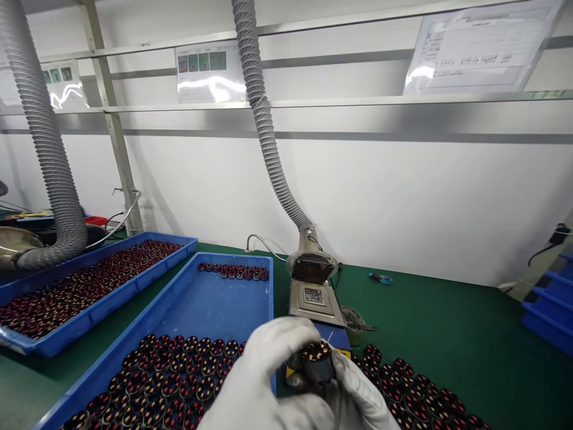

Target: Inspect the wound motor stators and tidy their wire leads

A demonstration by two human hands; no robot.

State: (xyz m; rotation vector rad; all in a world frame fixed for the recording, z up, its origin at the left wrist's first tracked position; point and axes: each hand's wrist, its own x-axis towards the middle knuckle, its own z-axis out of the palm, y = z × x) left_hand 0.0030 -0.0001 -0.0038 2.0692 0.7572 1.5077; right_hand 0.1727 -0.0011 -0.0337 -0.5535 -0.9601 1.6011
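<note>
Two white-gloved hands meet low in the middle of the view, with one dark round part [319, 367] between them, tilted so its top, dotted with pale yellow spots, shows. The left grip [264, 379] curls in a wide C, forefinger over the part and thumb below it; whether it bears any of the weight I cannot tell. The right grip [362, 388] is closed against the part's right side and has hold of it.

Just behind the hands stands a metal box [299, 304] with a square patterned patch on top, below a round hood [331, 261] on a grey hose [268, 131]. A small jar [353, 337] stands beside the box. Left of it, a blue tray [219, 298] carries many similar parts [179, 370] at its near end and a short block at its far end. More parts [416, 394] lie to the right on the green bench [447, 322], nearer than the small pliers [380, 278].
</note>
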